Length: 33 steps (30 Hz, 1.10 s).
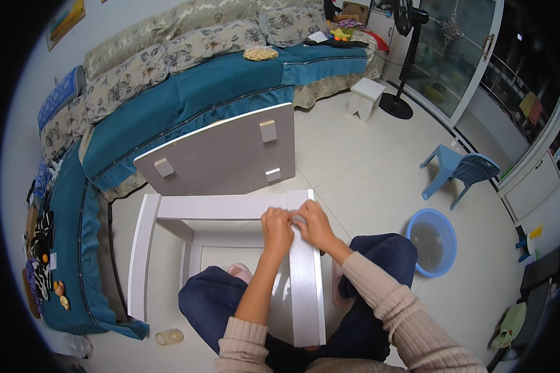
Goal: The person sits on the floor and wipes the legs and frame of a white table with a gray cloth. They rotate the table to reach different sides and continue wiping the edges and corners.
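Note:
A light-coloured furniture frame (224, 207) of flat boards stands on the floor before me, one leg board (306, 298) reaching towards my lap. My left hand (277, 228) rests at the corner where this leg board meets the crossboard, fingers bent. My right hand (313, 224) is on the same corner, its fingertips meeting those of the left. Whether a small part sits between the fingers is hidden. Another leg board (142, 261) stands at the left. Behind the frame, a tabletop panel (219, 154) with several small blocks on its underside leans on edge near the sofa.
A blue plastic bucket (431, 242) and a blue plastic chair (457, 170) stand at the right. Farther back are a white stool (366, 95) and a standing fan (396, 106). A glass jar (169, 336) lies at lower left, by the teal-covered sofa (65, 228).

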Each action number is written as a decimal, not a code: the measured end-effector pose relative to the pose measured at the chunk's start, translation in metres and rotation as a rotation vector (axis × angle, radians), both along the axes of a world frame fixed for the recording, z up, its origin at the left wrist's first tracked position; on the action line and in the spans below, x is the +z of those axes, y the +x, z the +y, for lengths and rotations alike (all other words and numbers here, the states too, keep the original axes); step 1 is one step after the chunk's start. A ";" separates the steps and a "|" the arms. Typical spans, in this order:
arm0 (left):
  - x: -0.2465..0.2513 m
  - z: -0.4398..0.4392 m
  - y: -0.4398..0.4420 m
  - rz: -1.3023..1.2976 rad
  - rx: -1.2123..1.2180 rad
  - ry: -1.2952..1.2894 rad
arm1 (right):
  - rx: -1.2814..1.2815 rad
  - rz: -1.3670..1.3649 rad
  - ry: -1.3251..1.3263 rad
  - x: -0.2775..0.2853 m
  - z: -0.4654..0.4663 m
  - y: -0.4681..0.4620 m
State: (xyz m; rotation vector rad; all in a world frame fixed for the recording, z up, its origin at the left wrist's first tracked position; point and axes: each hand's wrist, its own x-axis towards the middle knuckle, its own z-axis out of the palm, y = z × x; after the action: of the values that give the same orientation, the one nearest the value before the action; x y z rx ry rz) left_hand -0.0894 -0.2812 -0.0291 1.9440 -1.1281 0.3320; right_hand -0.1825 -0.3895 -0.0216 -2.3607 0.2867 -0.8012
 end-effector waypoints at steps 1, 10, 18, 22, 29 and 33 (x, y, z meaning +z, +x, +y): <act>0.002 0.015 -0.013 0.003 -0.019 0.002 | 0.015 0.007 -0.008 0.000 0.011 -0.013; 0.024 0.147 -0.140 0.059 -0.046 0.153 | 0.216 0.023 0.117 0.009 0.116 -0.137; -0.001 0.203 -0.185 0.794 0.169 -0.012 | -0.263 -0.015 0.341 -0.001 0.095 -0.146; -0.025 0.168 -0.168 1.809 -0.022 -0.179 | -0.170 0.268 1.076 -0.013 0.069 -0.127; -0.030 0.111 -0.135 1.806 -0.218 -0.383 | -0.148 0.226 0.476 -0.001 0.034 -0.084; -0.034 0.068 -0.123 1.738 -0.257 -0.425 | -0.195 0.045 0.256 0.007 0.004 -0.072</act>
State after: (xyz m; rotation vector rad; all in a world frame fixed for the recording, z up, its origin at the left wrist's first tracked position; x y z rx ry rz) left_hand -0.2121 -0.2135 -0.0627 0.9847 -0.0490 -1.0198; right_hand -0.2544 -0.3853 -0.0145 -2.1334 0.6090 -0.7517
